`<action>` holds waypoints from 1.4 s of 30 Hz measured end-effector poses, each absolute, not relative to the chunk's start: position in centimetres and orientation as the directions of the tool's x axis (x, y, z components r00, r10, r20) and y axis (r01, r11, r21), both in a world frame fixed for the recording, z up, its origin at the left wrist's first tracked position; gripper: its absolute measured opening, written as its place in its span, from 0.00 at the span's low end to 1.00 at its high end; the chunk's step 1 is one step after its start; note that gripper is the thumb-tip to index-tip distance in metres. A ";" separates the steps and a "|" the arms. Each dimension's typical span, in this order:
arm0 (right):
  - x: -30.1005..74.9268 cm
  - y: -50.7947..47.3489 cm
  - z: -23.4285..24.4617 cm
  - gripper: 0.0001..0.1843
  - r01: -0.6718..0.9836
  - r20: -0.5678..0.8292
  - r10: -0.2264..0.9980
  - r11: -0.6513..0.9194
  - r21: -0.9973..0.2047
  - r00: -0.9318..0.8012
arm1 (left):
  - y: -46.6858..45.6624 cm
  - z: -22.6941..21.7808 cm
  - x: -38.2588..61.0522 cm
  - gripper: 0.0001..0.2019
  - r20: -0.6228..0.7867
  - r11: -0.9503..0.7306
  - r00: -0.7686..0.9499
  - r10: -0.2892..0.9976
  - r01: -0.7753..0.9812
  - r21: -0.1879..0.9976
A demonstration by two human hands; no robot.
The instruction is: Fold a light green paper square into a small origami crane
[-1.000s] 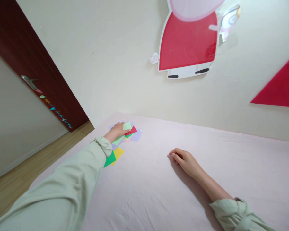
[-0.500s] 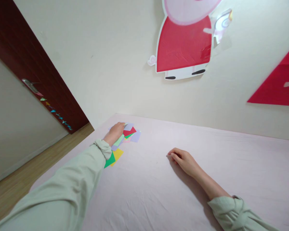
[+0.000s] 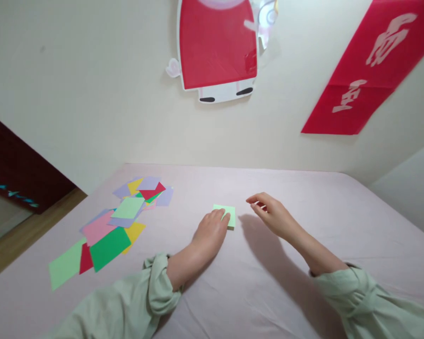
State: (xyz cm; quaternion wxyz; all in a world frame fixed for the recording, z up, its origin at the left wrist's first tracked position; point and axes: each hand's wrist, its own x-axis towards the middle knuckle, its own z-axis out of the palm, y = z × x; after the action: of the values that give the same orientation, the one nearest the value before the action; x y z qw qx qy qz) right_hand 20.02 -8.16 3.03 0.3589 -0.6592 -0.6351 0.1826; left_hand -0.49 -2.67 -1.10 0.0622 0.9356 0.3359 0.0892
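A light green square of paper (image 3: 229, 213) lies on or just over the pale pink cloth in the middle, a thin dark band along its near edge. My left hand (image 3: 210, 230) has its fingers over the left side of the square and grips it there; the thumb's hold underneath is hidden. To the right of the paper, my right hand (image 3: 270, 212) hovers above the cloth and casts a shadow. Its thumb and curved fingers are apart, with nothing between them.
Overlapping coloured paper squares spread over the left of the cloth, among them a green sheet (image 3: 110, 247) and a pink sheet (image 3: 99, 227). Behind the cloth-covered surface (image 3: 297, 188) rises a wall with a red cartoon cutout (image 3: 219, 47) and a red banner (image 3: 356, 80).
My left hand has moved from the paper pile to the middle, bringing the light green square. My right hand has lifted and its fingers have parted. The view has turned right.
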 end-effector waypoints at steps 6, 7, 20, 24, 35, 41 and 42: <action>16.0 -10.2 0.6 0.19 0.817 0.192 0.968 0.239 -0.525 -0.160 | -1.0 -1.7 -3.3 0.11 0.222 -0.790 0.784 0.580 0.474 0.388; 15.3 -9.9 0.2 0.18 0.837 0.201 0.966 0.241 -0.491 -0.161 | -0.6 -1.8 -3.7 0.10 0.236 -0.780 0.778 0.582 0.453 0.431; 14.7 -10.8 -0.5 0.06 0.768 0.071 0.994 -0.017 -0.640 0.082 | -2.0 -0.8 -4.2 0.04 0.084 -0.456 0.634 0.768 0.451 0.767; 14.6 -10.1 -0.6 0.06 0.764 0.053 0.984 -0.098 -0.638 0.170 | -1.7 -1.6 -3.7 0.03 0.107 -0.421 0.552 0.827 0.483 0.768; 14.7 -8.2 -0.9 0.05 0.848 0.002 0.973 -0.201 -0.490 0.232 | -1.3 -2.4 -3.4 0.09 0.229 -0.603 0.608 0.760 0.530 0.596; 14.6 -7.9 -1.0 0.03 0.848 -0.006 0.972 -0.208 -0.487 0.235 | -1.3 -2.4 -3.5 0.05 0.214 -0.620 0.621 0.754 0.565 0.544; 14.6 -7.9 -1.0 0.03 0.848 -0.003 0.973 -0.204 -0.490 0.233 | -1.3 -2.3 -3.5 0.05 0.212 -0.620 0.621 0.754 0.567 0.543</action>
State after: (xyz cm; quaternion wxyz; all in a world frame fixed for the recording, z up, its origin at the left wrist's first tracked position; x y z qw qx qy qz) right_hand 14.61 -7.91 -1.02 0.1979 -0.7597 -0.5989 0.1578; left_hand -3.46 -1.26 -2.34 0.2174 0.8737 0.3780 0.2156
